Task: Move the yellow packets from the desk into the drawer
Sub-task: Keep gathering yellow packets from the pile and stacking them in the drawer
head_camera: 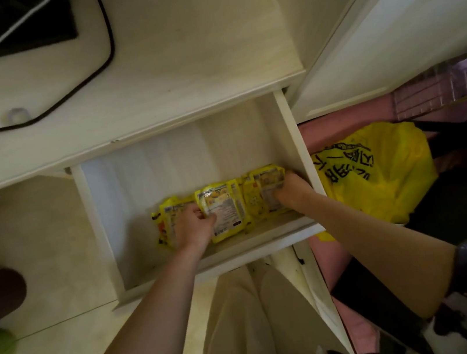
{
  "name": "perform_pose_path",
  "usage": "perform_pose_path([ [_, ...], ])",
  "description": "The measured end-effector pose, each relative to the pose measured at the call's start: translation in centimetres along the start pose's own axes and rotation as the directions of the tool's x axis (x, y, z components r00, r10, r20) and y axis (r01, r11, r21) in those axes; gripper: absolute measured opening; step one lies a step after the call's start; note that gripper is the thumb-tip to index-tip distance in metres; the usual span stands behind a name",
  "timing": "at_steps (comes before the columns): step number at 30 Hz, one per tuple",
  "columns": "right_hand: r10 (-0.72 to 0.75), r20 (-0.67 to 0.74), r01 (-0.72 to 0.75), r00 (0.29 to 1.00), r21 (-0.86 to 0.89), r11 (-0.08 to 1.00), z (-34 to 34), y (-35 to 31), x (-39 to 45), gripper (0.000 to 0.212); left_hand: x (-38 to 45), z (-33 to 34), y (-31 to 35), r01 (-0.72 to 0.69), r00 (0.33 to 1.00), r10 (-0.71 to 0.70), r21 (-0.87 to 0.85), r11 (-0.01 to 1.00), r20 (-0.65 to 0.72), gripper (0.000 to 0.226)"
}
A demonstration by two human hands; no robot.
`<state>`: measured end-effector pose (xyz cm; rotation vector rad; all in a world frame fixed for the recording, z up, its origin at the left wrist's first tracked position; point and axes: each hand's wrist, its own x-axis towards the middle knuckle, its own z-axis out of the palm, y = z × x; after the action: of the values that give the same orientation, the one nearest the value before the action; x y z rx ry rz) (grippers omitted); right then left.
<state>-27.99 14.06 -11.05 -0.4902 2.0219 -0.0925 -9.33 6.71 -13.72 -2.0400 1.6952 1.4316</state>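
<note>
Both forearms reach down into the open drawer (293,139). Left hand (193,229) and right hand (291,192) grip the yellow packets (225,208) (a row along its front wall), fingers curled on them.

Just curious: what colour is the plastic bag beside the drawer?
Yellow with black print, the plastic bag shows in the head view.

head: worn | looks steeply down | close over open drawer (298,148)

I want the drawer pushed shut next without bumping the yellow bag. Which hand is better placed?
Probably left: the left hand lies near the drawer front's middle, while the right hand sits beside the yellow bag.
</note>
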Motion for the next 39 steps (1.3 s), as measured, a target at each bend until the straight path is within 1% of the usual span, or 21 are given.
perform_pose_path([
  [2,0.007,-0.055,-0.008,0.998,-0.023,1.000,-0.3,0.1,-0.7,0.037,-0.5,-0.7,-0.1,-0.018,1.000,0.018,0.027,0.999,0.014,0.032],
  [3,0.008,-0.064,-0.009,0.998,-0.002,1.000,-0.5,0.1,-1.1,0.038,-0.9,-1.2,-0.1,-0.018,1.000,0.018,0.035,0.999,0.014,0.032],
  [7,-0.021,-0.095,0.026,0.995,0.050,0.998,-0.8,0.6,-3.4,0.045,-2.3,-2.8,-0.7,-0.028,0.999,0.027,-0.024,0.999,-0.028,0.029],
  [11,-0.119,-0.091,0.122,0.989,0.022,0.992,-1.3,0.9,-6.2,0.040,-5.5,-4.0,-0.1,-0.045,0.996,0.043,-0.032,0.998,-0.074,0.029],
  [13,-0.181,-0.090,0.182,0.979,-0.003,0.983,-1.5,1.2,-7.6,0.040,-7.2,-4.4,0.0,-0.069,0.992,0.064,-0.041,0.997,-0.112,0.028],
  [18,-0.343,-0.111,0.335,0.933,-0.085,0.938,-1.9,1.6,-11.1,0.040,-10.8,-4.5,-0.9,-0.168,0.970,0.156,-0.048,0.985,-0.184,0.021],
  [21,-0.434,-0.102,0.414,0.895,-0.170,0.894,-1.5,1.5,-12.5,0.038,-13.1,-4.3,-1.6,-0.202,0.958,0.181,-0.077,0.976,-0.224,0.019],
  [24,-0.520,-0.075,0.489,0.851,-0.246,0.837,-0.7,1.1,-14.2,0.036,-15.9,-4.5,-2.4,-0.226,0.941,0.204,-0.053,0.973,-0.271,0.021],
  [27,-0.607,-0.024,0.575,0.794,-0.294,0.763,0.6,0.8,-15.6,0.034,-18.3,-4.6,-3.7,-0.265,0.908,0.267,0.050,0.963,-0.323,0.022],
  [30,-0.631,0.053,0.610,0.774,-0.331,0.720,2.1,0.1,-16.9,0.037,-20.0,-4.7,-5.3,-0.278,0.881,0.290,0.088,0.957,-0.374,0.021],
  [35,-0.693,0.140,0.684,0.707,-0.385,0.620,5.0,-1.5,-19.1,0.034,-21.9,-6.0,-8.3,-0.231,0.869,0.227,0.045,0.972,-0.439,0.021],
  [39,-0.711,0.241,0.727,0.660,-0.441,0.526,7.9,-3.6,-20.8,0.035,-23.2,-7.9,-11.4,-0.169,0.852,0.140,-0.012,0.986,-0.504,0.023],
])
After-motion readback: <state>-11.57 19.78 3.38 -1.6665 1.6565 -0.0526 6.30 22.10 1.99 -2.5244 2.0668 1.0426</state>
